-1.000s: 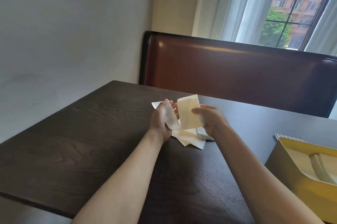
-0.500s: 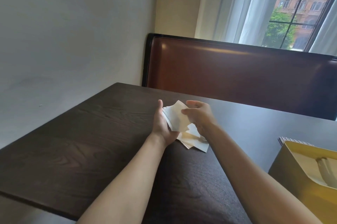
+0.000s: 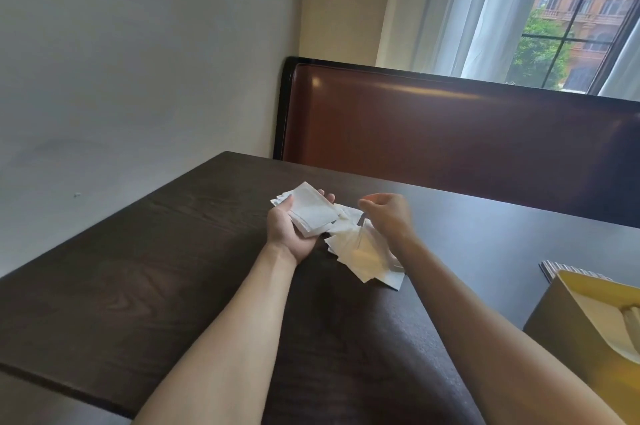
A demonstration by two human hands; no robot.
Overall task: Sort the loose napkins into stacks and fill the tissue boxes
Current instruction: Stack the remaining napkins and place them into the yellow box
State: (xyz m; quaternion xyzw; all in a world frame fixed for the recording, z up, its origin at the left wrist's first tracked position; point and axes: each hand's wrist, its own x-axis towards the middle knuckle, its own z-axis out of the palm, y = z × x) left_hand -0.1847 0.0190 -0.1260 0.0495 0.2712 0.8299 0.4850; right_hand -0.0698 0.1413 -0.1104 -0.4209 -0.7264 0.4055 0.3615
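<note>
My left hand (image 3: 294, 230) lies palm up over the dark table (image 3: 138, 269) and holds a small stack of white napkins (image 3: 313, 213), its fingers curled round the far edge. Just to its right, a loose pile of napkins (image 3: 367, 258) is spread on the table. Above that pile is my right hand (image 3: 389, 213), fingers curled, pinching a blurred napkin at the pile's top. A yellow tissue box (image 3: 561, 317) stands open at the lower right with pale napkins inside it.
A striped flat item (image 3: 562, 272) lies just behind the yellow box. A brown leather bench back (image 3: 450, 134) runs along the table's far side, under a curtained window. A grey wall borders the table's left edge.
My right hand has laid its napkin onto the stack in my left hand and moved right and down to the loose pile. The left hand has turned palm up.
</note>
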